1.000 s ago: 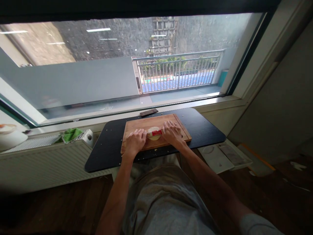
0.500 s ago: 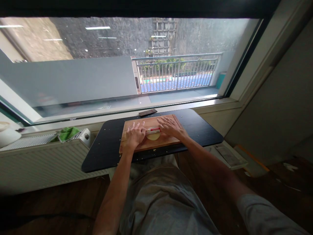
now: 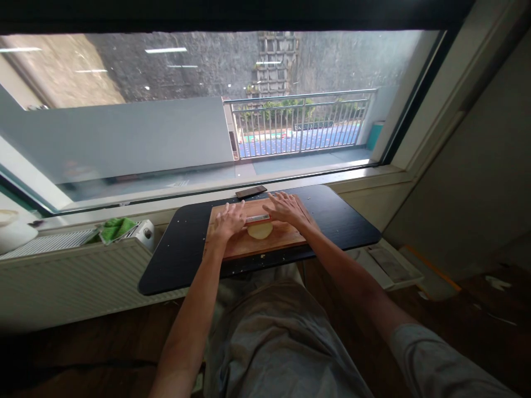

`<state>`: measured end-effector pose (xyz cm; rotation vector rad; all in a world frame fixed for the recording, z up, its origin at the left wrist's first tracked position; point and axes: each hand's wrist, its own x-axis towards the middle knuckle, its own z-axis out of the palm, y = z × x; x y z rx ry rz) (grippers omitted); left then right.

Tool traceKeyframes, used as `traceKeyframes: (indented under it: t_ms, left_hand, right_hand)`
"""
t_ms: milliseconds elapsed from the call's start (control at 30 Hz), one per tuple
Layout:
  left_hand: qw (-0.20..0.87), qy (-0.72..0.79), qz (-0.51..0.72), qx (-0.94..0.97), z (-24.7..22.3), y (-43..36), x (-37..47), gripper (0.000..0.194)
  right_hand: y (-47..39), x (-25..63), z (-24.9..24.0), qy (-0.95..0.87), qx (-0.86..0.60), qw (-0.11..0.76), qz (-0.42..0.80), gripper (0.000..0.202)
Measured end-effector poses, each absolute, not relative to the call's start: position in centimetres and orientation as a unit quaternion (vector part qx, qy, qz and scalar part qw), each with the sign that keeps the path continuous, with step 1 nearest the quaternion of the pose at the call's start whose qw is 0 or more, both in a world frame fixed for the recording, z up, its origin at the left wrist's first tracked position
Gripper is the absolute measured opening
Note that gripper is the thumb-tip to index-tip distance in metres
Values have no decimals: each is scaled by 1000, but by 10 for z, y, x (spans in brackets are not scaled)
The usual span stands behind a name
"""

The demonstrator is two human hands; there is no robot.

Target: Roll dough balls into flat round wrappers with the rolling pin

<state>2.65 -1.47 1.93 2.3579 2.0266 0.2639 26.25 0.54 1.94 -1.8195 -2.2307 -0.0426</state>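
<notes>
A wooden board lies on a black table. On it is a flat, pale round of dough. Just beyond the dough, a red and white cylinder lies crosswise between my hands. My left hand rests over its left end, palm down with the fingers stretched forward. At the right end, my right hand is also palm down, its fingers spread and extended. The ends of the cylinder are hidden under the hands.
A dark phone-like slab lies at the table's back edge by the window sill. Pale crumbs dot the table. To the left, a green cloth hangs on a white radiator. A white tray sits low at the right.
Both hands have moved slightly forward, away from my body, and the cylinder has rolled with them. More of the dough round now shows on the near side.
</notes>
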Motion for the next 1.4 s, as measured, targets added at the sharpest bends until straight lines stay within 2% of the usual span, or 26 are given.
traceKeyframes:
  t_ms: [100,233,367,600,767,967,1167,1400]
  left_hand:
    - [14,646,78,759,20,-20,27,66]
    - [7,637,93,766,18,-31,28,64]
    - [-8,631,116,767,16,-46,27,59]
    - [-6,623,124,772,14,-74,26,56]
    - [-29,620,141,772,11,-90,26,56]
    - [-39,631,148,761,3,-103,29,60]
    - [-30,633,151,759,5,-93,29,63]
    - [-31,656,143,740,14,-56,31,62]
  right_hand:
    - [-2,265,23,-773,-624,110,9,82]
    - [-14,268,25,-806,-585,90,-7,57]
    - [-29,267,21,-811,-580,75,-38,49]
    - [-56,256,20,-762,-635,121,-42,64]
    - [-71,249,28,-742,-656,139,-12,60]
    - [-90,248,29,-729,-665,161,-26,65]
    - [-86,248,25,-730,-661,168,-36,60]
    - [-55,247,30,-753,-644,132,-22,57]
